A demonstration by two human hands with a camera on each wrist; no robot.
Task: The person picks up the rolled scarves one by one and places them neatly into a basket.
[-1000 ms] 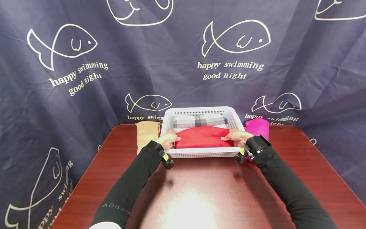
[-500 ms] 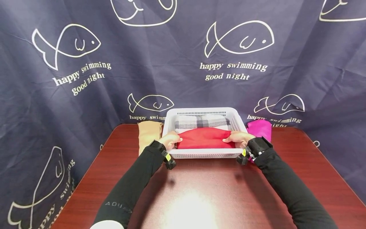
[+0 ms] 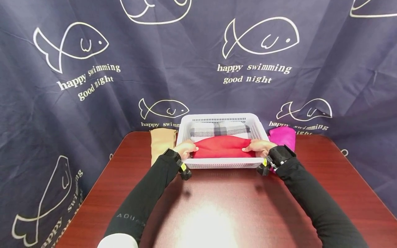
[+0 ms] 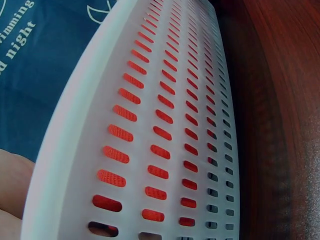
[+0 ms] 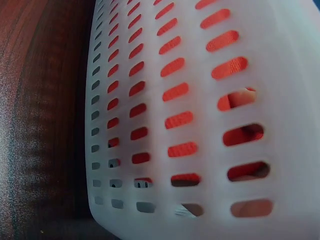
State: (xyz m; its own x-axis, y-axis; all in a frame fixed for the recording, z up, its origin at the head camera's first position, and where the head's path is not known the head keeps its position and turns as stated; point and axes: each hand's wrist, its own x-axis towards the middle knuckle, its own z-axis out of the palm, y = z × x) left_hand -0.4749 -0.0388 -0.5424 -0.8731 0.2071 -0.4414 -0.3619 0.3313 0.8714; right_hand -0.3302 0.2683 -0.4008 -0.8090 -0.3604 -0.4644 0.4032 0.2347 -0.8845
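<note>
A folded red cloth (image 3: 221, 147) lies in the front half of the white plastic basket (image 3: 224, 162). Its left end is pinched by my left hand (image 3: 186, 148), thumb on top and fingers hidden beneath. At the other end my right hand (image 3: 260, 146) grips the cloth in the same way. Behind it in the basket is a plaid grey-and-white cloth (image 3: 220, 129). Through the slots of the basket wall (image 4: 135, 145) in the left wrist view, red fabric shows. The right wrist view also has red cloth (image 5: 181, 120) behind the slots, with a bit of skin.
A folded tan cloth (image 3: 162, 143) lies left of the basket, and a magenta cloth (image 3: 283, 137) lies to its right, partly behind my right wrist. All stand on a reddish-brown wooden table (image 3: 217, 203). A dark blue fish-print curtain (image 3: 198, 69) hangs behind the table.
The head view has shifted slightly. Both hands keep their hold on the red cloth, and neither it nor the basket has visibly moved on the table.
</note>
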